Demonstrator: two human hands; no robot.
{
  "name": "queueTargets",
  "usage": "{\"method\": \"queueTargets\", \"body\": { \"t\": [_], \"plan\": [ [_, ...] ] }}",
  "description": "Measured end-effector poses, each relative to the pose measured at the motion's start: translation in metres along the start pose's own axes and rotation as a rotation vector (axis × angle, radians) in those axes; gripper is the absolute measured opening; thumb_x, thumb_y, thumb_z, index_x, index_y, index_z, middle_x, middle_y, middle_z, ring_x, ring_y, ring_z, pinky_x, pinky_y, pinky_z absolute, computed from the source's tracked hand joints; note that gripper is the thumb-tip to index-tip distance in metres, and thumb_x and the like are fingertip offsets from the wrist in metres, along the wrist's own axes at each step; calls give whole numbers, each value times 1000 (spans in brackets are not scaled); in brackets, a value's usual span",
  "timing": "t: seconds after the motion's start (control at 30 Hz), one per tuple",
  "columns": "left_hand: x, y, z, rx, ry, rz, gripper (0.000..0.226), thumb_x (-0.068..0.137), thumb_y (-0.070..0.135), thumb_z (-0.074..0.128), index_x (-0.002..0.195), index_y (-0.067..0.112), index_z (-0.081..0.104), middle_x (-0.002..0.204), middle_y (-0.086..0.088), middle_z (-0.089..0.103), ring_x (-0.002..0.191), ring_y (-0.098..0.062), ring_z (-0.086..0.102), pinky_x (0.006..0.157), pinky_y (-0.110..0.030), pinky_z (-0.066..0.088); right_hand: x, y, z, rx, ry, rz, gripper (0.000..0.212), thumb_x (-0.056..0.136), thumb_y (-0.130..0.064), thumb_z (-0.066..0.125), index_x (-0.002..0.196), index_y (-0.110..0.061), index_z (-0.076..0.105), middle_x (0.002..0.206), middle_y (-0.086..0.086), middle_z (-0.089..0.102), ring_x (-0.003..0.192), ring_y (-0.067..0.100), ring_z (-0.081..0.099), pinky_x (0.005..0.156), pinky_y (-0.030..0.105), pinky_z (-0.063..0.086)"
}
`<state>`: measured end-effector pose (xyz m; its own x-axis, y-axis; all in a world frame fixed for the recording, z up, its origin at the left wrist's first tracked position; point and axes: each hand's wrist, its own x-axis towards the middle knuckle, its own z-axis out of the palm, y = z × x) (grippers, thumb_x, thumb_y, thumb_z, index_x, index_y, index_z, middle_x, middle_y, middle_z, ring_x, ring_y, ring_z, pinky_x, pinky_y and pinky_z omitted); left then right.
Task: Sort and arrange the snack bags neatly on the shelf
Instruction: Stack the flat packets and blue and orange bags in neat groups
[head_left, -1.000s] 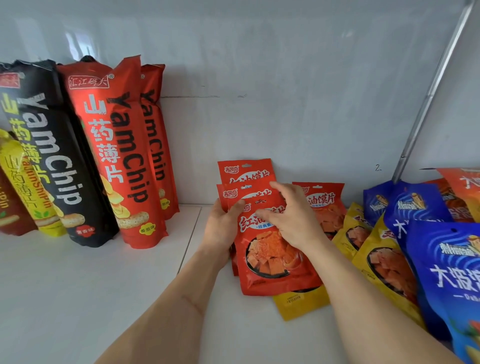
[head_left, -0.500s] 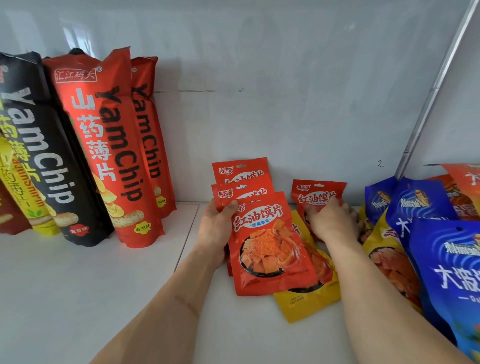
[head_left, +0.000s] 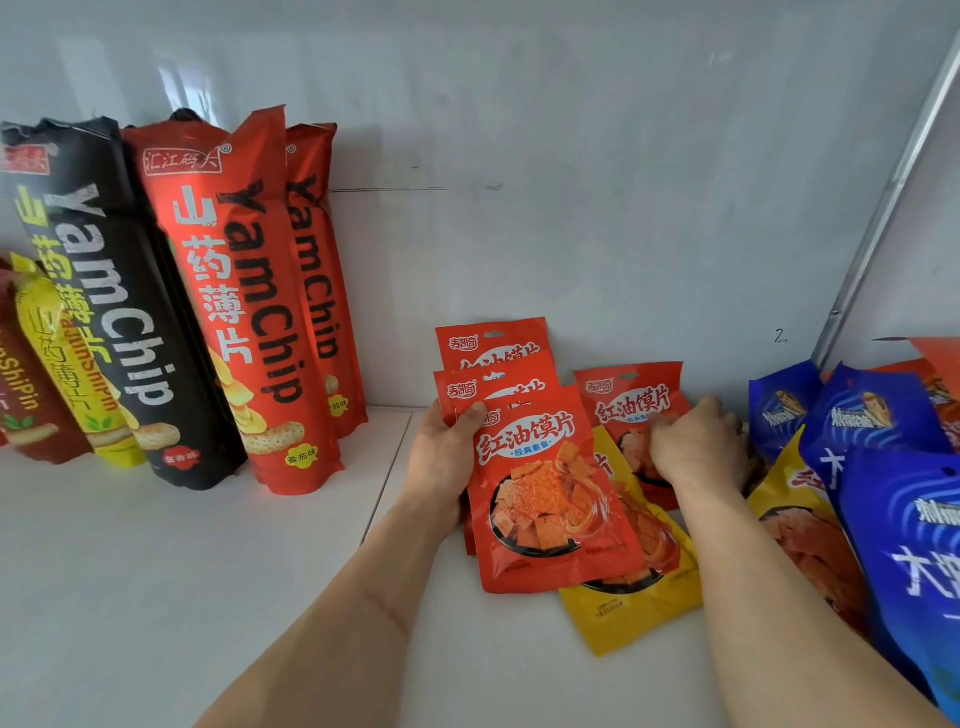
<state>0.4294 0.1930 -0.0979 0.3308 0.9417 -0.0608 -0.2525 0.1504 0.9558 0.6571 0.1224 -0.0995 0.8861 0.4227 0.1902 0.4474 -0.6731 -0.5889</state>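
My left hand grips a small stack of red snack pouches by its left edge, thumb across the front pouch. The stack leans back toward the white rear wall in the middle of the shelf. Just right of it, another red pouch leans against the wall, and my right hand lies over its lower half with fingers curled on it. A yellow pouch lies flat under the red stack. More yellow pouches and blue bags pile up at the right.
Tall Yam Chip bags stand against the wall at the left: red ones, a black one, yellow and dark red. The white shelf board has a seam near the middle. A metal upright rises at the right.
My right hand left the front of the red stack and moved right onto the lone red pouch by the wall. My left hand kept its hold on the stack.
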Motion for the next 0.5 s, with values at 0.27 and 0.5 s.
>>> {"method": "queueTargets", "body": {
  "t": [0.27, 0.5],
  "plan": [
    [0, 4, 0, -14, 35, 18, 25, 95, 36, 64, 117, 24, 61, 96, -1, 79, 83, -26, 77, 83, -50, 61, 9, -2, -19, 436, 88, -200, 29, 100, -37, 52, 108, -12, 65, 106, 10, 66, 96, 29, 64, 70, 31, 46],
    [2, 11, -7, -35, 79, 67, 23, 97, 37, 62, 116, 25, 60, 94, 1, 79, 81, -24, 77, 76, -44, 62, -10, -21, -63, 787, 421, -269, 32, 100, -32, 55, 116, -7, 65, 102, 3, 68, 90, 10, 57, 68, 13, 36]
  ]
}}
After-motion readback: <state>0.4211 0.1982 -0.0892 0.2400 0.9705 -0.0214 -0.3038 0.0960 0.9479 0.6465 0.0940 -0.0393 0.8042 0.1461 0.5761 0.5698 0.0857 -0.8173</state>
